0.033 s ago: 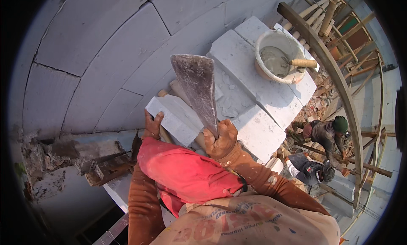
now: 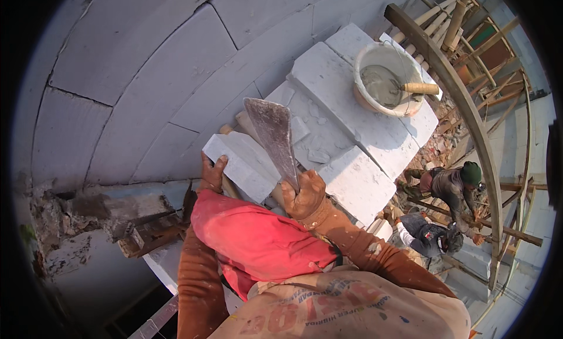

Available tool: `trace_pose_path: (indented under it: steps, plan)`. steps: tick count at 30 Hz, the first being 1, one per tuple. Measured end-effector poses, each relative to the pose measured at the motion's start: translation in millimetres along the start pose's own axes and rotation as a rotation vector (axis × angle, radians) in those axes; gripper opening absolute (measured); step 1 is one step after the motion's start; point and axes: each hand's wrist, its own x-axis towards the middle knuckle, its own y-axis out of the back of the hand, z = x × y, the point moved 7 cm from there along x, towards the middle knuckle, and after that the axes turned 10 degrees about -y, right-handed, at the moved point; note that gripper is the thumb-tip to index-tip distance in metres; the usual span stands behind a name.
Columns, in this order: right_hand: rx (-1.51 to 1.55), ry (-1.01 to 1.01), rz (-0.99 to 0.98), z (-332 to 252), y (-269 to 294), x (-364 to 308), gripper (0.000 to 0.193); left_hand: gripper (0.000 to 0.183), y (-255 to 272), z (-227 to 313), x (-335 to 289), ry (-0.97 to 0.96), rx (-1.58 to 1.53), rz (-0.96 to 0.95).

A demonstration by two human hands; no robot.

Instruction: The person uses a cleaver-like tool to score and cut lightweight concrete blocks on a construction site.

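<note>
My left hand grips the left end of a pale cut block, its thumb on top. The block rests at an angle beside my raised knee in red cloth. In my right hand, closed round its lower end, is a machete with a broad, worn, dusty blade. The blade points up and away, above the block's right side and apart from it as far as I can tell. Its grip is hidden in my fist.
Large pale blocks form a platform ahead, with block chips on it. A bucket of grey mortar with a wooden-handled tool stands there. A block wall rises on the left. A wooden beam and two people are at right.
The machete blade has dropped a little toward the block and tilted slightly. My left hand and the block look unmoved.
</note>
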Motion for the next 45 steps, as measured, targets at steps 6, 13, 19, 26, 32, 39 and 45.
trace_pose_path:
  steps: [6, 13, 19, 26, 32, 39, 45]
  plan:
    - [-0.237, -0.162, -0.365, 13.8, -33.3, -9.3, 0.023, 0.065, 2.2, -6.3, -6.7, -0.05, 0.033, 0.019]
    - [0.16, 0.076, 0.167, -53.5, 40.0, 50.1, 0.018, 0.062, -1.6, 5.3, -5.7, -0.059, -0.067, -0.005]
    - [-0.225, -0.141, -0.464, 7.8, -38.2, 35.5, 0.021, 0.064, 18.8, -9.0, 12.6, -0.1, 0.0, 0.05]
    - [0.131, 0.05, 0.071, -57.6, 40.1, 68.0, 0.022, 0.069, 1.6, -0.3, -1.3, -0.089, -0.015, 0.008]
    - [-0.206, -0.179, -0.606, 27.6, -60.1, 19.8, 0.021, 0.067, 16.8, -16.1, 7.7, -0.148, 0.147, -0.023]
    - [0.173, -0.63, -0.445, 110.1, -48.4, 4.0, 0.033, 0.089, 26.9, 3.4, 60.8, 0.349, 0.357, -0.212]
    - [-0.092, -0.64, -0.511, 187.2, -15.1, 17.0, 0.044, 0.092, 3.4, 40.5, 51.0, 0.367, 0.608, -0.109]
